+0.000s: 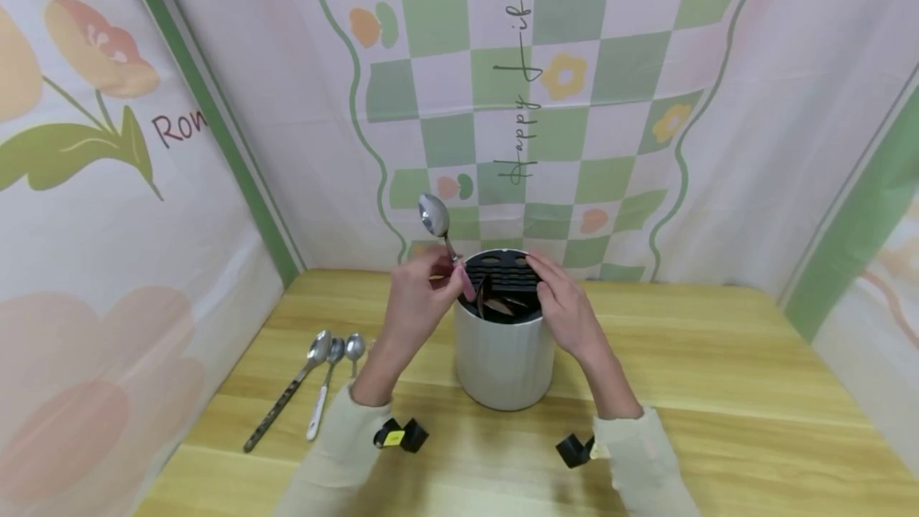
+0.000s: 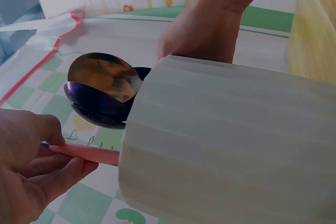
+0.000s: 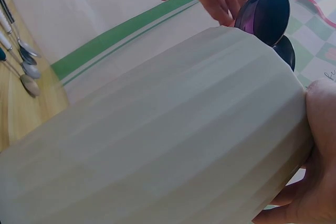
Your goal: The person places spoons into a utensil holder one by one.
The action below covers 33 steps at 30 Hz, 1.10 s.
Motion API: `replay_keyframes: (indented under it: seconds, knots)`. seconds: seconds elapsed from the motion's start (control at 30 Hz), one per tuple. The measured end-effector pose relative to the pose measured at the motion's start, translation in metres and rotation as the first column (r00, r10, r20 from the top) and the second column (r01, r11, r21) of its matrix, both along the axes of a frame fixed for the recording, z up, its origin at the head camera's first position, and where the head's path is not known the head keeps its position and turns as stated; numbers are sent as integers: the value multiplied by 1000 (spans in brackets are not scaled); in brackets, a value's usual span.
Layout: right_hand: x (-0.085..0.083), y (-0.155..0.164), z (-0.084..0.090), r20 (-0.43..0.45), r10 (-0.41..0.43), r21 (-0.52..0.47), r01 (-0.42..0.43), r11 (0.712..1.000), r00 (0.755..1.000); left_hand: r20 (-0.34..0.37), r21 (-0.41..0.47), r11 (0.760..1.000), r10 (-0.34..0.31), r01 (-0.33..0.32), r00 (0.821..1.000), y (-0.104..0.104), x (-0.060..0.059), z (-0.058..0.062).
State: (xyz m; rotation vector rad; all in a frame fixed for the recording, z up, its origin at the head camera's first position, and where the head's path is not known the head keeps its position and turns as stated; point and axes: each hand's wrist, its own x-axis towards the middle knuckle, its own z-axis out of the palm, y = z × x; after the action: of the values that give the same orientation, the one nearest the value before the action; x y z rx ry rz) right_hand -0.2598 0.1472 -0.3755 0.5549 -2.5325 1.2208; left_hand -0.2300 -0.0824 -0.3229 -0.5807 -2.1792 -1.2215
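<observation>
My left hand point(image 1: 416, 297) pinches a metal spoon point(image 1: 434, 215) by its pink handle point(image 2: 92, 154), with thumb and fingertips. The spoon's bowl points up, and the handle's lower end is at the left rim of a white ribbed utensil holder point(image 1: 505, 369). My right hand point(image 1: 569, 311) holds the holder's right side at the rim, its fingers along the wall. Dark shiny spoons point(image 2: 100, 95) stand in the holder with their bowls above the rim. A black slotted insert point(image 1: 502, 278) covers part of the opening.
Left of the holder on the wooden table point(image 1: 668, 373) lie a long spoon with a dark patterned handle point(image 1: 273, 417), a white-handled spoon point(image 1: 321, 401) and a small spoon point(image 1: 355, 346), partly behind my left wrist. Printed cloth point(image 1: 625, 206) hangs behind and at both sides.
</observation>
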Motion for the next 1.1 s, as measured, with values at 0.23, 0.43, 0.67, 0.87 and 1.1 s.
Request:
replay_keyframes:
  seconds: [0.23,0.43,0.67,0.87,1.1]
  knots:
    - [1,0,0,-10,-3,-1,3,1000,1000,28,-37,999,4,-3,1000,3,-8,-9]
    - [0,0,-1,-11,-2,-5,2,1000,1000,3,-108,993,36,-36,999,4,-14,-17]
    - [2,1,1,2,2,-9,-2,1000,1000,36,-91,996,25,-21,999,4,-16,-22]
    - [2,1,0,-1,1,-10,-1,1000,1000,46,-98,995,12,-7,999,1,-17,-26]
    - [2,1,0,5,-3,-9,3,1000,1000,111,-18,1000,-8,10,994,0,-16,-29]
